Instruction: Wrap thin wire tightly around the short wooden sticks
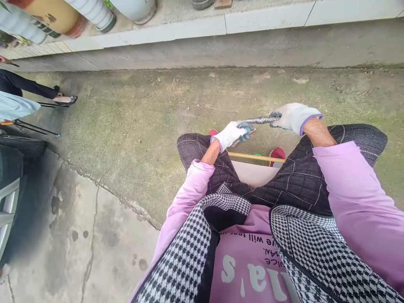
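Observation:
A short, dark silvery length that looks twisted like rope or bundled wire (pixel 260 120) stretches between my two gloved hands, above the ground in front of my knees. Its exact kind I cannot make out. My left hand (pixel 235 134), in a white glove with grey-blue fingers, is closed around its left end. On the other end is my right hand (pixel 295 118), gloved the same way and a little higher, its fingers wrapped round it. Both ends are hidden inside the gloves. Below the hands, a thin yellowish rod (pixel 255 157) runs across between my legs, by a pale flat surface (pixel 255 173).
Pots (pixel 135 9) stand on a white-tiled ledge (pixel 268 20) along the far side. At the left are another person's legs (pixel 31 84), a folding stool (pixel 19 107) and a car wheel (pixel 9 206). Mossy concrete ground (pixel 126 126) surrounds me.

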Available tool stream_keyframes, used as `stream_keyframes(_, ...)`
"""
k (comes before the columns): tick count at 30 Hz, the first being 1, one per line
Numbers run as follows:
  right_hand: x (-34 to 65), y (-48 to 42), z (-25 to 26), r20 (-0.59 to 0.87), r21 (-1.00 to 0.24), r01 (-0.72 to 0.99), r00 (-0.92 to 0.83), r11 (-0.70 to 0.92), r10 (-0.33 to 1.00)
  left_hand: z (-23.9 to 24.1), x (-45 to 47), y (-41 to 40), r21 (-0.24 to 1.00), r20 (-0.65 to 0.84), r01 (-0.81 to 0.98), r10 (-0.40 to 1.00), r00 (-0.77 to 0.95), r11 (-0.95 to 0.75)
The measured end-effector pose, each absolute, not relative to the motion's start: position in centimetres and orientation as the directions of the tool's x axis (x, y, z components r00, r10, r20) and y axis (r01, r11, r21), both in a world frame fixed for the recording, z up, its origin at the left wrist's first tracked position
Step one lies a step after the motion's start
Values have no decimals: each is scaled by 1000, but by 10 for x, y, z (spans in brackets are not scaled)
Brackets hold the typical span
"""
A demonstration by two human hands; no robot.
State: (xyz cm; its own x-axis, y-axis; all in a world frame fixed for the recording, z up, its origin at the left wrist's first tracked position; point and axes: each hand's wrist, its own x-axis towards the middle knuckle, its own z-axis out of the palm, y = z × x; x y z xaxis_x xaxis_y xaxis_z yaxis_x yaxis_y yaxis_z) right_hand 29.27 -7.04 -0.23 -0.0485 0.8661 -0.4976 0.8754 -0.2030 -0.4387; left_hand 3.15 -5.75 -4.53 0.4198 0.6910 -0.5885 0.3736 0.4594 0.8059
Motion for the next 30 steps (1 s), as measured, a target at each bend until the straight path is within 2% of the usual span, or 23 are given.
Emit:
stream_keyframes(3, 293, -73, 4, -453, -582, 774, -55, -248, 890, -46, 34, -58, 837, -546, 260, 706, 452, 481)
stream_keyframes(6, 294, -82, 9, -393, -831, 481, -150, -280, 907, -45, 34, -54, 887, -461, 201, 772, 438, 415)
stream_keyframes(8, 297, -87, 13, -378, -903, 311, -250, -296, 891, -45, 32, -52, 904, -420, 264, 816, 399, 336)
stream_keyframes(10, 300, -90, 16, -423, -894, 318, -366, -316, 829, -46, 28, -49, 896, -397, 354, 843, 363, 269)
stream_keyframes(14, 302, -91, 15, -573, -790, 542, -488, -286, 658, -44, 17, -44, 885, -384, 404, 856, 348, 233)
stream_keyframes(16, 300, -89, 11, -629, -713, 664, -461, -227, 626, -40, 14, -42, 883, -392, 390, 867, 308, 261)
stream_keyframes(19, 295, -84, 3, -674, -538, 830, -322, -144, 664, -32, 16, -44, 867, -458, 347, 848, 269, 358)
stream_keyframes(22, 292, -76, -2, -627, -438, 891, -207, -120, 751, -29, 23, -50, 840, -530, 331, 780, 332, 430)
stream_keyframes(25, 293, -70, -1, -537, -437, 882, -99, -176, 838, -34, 31, -55, 813, -578, 337, 721, 382, 474)
stream_keyframes(30, 296, -73, 5, -499, -624, 720, -68, -303, 864, -55, 34, -55, 810, -587, 312, 686, 430, 497)
